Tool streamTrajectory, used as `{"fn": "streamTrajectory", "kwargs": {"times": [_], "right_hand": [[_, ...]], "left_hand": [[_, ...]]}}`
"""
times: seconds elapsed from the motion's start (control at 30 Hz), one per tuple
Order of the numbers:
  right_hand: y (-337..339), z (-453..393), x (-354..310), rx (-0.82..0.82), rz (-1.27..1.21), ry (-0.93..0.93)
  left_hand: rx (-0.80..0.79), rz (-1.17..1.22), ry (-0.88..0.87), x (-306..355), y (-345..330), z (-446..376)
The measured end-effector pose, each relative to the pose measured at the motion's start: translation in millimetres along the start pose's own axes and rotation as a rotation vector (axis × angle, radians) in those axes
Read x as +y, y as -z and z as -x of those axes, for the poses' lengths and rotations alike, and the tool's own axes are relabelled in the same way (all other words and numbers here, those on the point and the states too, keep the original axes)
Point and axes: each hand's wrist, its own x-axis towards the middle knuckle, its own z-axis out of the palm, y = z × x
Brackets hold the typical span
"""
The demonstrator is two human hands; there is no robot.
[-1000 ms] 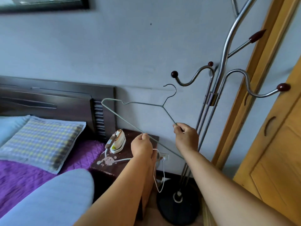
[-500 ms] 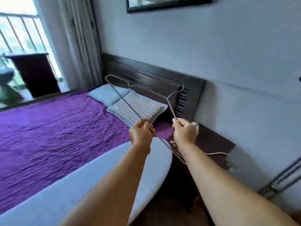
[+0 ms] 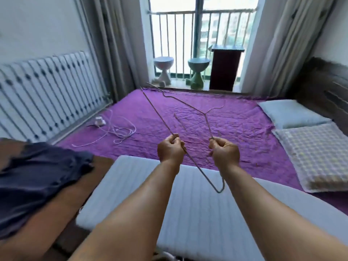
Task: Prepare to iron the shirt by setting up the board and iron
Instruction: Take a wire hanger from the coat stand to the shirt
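- A bed [image 3: 216, 117] with a purple quilted cover fills the middle of the room.
- Two pillows [image 3: 293, 114] lie at its right, against a dark wooden headboard [image 3: 323, 81].
- A white radiator [image 3: 47, 87] lines the left wall.
- Grey curtains [image 3: 116, 44] frame a bright balcony door with railings [image 3: 188, 34].
- Two stools [image 3: 163, 69] and a dark cabinet [image 3: 225, 68] stand outside.

Both bare forearms reach forward side by side, wrists level and apart. The left hand [image 3: 170, 147] is curled into a fist, knuckles up, thumb pressed on top. The right hand [image 3: 225, 152] is likewise clenched, thumb toward the left hand, fingers [image 3: 213, 146] folded under.
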Motion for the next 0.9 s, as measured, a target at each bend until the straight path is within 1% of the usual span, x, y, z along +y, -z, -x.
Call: {"fn": "streamTrajectory", "kwargs": {"times": [0.13,0.2,0.3,0.47,0.57,0.67,0.8,0.9], "right_hand": [[-103,47,-19,-0.238,-0.053,-0.007],[-148,72,-28,-0.315,-0.060,-0.003],[-217,122,-42,-0.429,-0.042,-0.006],[-317,205,-61,-0.567,-0.040,0.006],[-371,253,-74,-0.648,-0.072,-0.023],[-412,289,-83,-0.716,-0.035,-0.017],[-460,333,-87,-0.737,0.031,-0.021],[-491,360,-93,-0.751,0.070,0.011]], "left_hand": [[0.152,-0.063,-0.050,18,111,-31],[0.228,-0.088,-0.055,26,161,-38],[0.368,-0.171,-0.116,40,246,-45],[0.508,-0.174,-0.119,64,375,-43],[0.555,-0.186,-0.099,75,446,-46],[0.597,-0.175,-0.084,82,501,-45],[0.662,-0.149,-0.054,90,559,-43],[0.699,-0.153,-0.033,92,594,-40]]}}
